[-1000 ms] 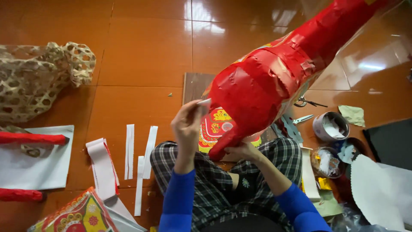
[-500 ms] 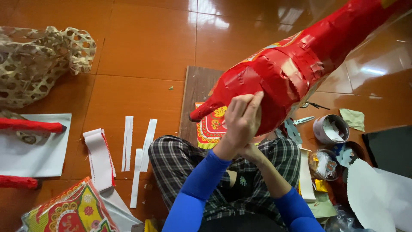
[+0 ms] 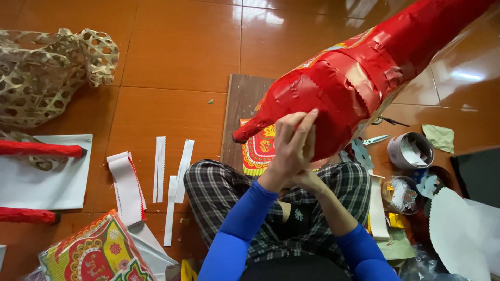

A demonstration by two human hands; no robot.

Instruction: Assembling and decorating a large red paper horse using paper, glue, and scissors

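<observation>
- A large red paper-covered figure is held up over the lap; it runs from the upper right corner down to a pointed red tip just above the wooden board.
- The left hand is laid flat on the figure's underside near the tip, fingers stretched and pressed onto the red paper; nothing is clasped in the grip.
- The right hand is tucked under the figure, just behind the left wrist; mostly hidden, so how far the grip is closed cannot be told.
- A red-and-yellow patterned paper sheet is seen lying on the board, directly below the figure's tip.
- White paper strips are laid on the tiled floor, left of the board.
- A red-edged white strip bundle is lying left of those strips.
- A woven bamboo frame is seen far left of the figure.
- Two red-wrapped sticks are resting on a white sheet below the bamboo frame.
- A round tape tin and small scissors are placed right of the figure's lower side.
- A patterned paper stack is lying below the strip bundle.
</observation>
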